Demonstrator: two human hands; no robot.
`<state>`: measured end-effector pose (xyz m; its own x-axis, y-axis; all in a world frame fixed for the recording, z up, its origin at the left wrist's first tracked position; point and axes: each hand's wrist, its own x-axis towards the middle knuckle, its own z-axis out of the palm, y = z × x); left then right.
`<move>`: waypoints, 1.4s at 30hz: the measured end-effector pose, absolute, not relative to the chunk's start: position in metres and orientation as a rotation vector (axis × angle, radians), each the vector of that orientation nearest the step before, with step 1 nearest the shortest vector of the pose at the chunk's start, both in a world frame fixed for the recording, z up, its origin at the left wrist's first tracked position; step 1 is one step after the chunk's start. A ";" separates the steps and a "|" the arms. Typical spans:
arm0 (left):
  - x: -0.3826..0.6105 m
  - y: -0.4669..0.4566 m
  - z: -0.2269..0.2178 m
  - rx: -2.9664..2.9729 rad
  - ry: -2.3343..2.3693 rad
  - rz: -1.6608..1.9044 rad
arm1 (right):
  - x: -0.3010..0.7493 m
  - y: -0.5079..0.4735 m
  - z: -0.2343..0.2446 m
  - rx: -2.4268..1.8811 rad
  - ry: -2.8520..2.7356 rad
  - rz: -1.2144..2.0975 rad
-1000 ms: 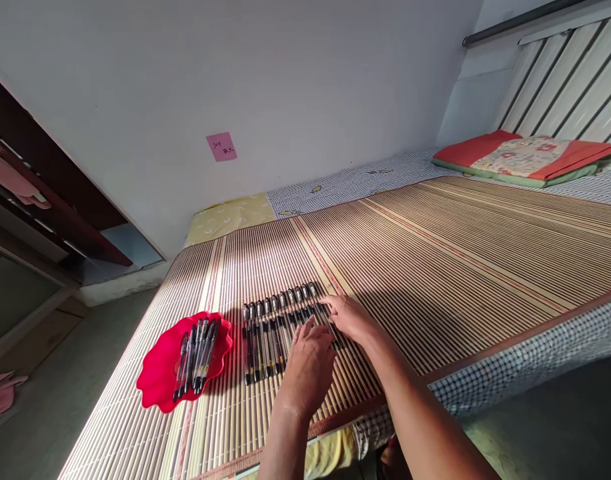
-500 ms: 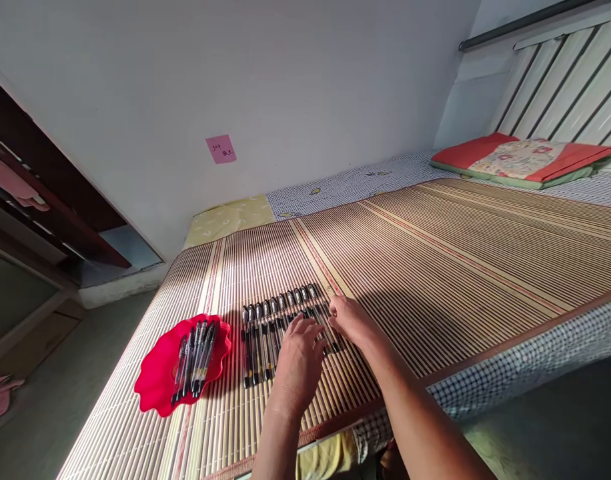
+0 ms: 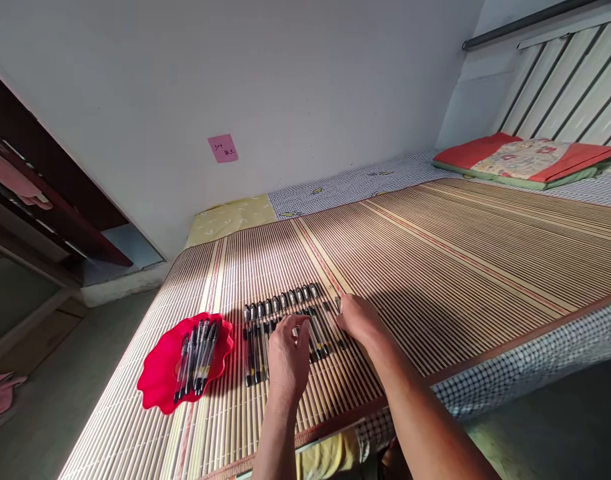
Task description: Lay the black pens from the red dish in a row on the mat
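Slim pens (image 3: 321,333) with dark tips lie side by side on the striped mat, with a row of separate black pen caps (image 3: 284,300) above them. My left hand (image 3: 289,360) hovers over the pens, hiding several. Its thumb and index finger curl together in a pinch; whatever they hold, if anything, I cannot make out. Right of the row, my right hand (image 3: 359,319) is closed, with a small dark pen cap (image 3: 338,304) at its fingertips. One pen (image 3: 332,324) lies just left of this hand.
A red scalloped plate (image 3: 158,363) holds several capped pens (image 3: 199,357) at the left. The bamboo mat (image 3: 435,267) covers the bed. Folded red and floral bedding (image 3: 528,159) rests at the far right. A pink note (image 3: 223,148) is on the wall.
My left hand has moved slightly left and its fingers have drawn into a pinch, uncovering pens at the row's right. My right hand has shifted a little right.
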<state>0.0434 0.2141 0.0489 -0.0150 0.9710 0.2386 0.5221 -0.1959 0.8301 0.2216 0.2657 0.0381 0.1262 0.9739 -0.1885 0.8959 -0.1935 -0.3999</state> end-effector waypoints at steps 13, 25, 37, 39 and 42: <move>0.037 0.221 0.044 1.424 1.364 1.311 | 0.235 0.266 0.037 -2.148 -1.761 0.559; 0.027 0.230 0.043 0.639 0.916 1.561 | 0.210 0.252 0.059 -0.959 -1.488 1.404; 0.020 0.226 0.056 0.708 0.813 1.674 | 0.185 0.247 0.060 -0.771 -1.379 1.569; 0.022 0.225 0.060 0.696 0.853 1.676 | 0.182 0.247 0.057 -0.780 -1.359 1.573; 0.027 0.223 0.063 0.704 0.896 1.710 | 0.179 0.247 0.053 -0.805 -1.459 1.563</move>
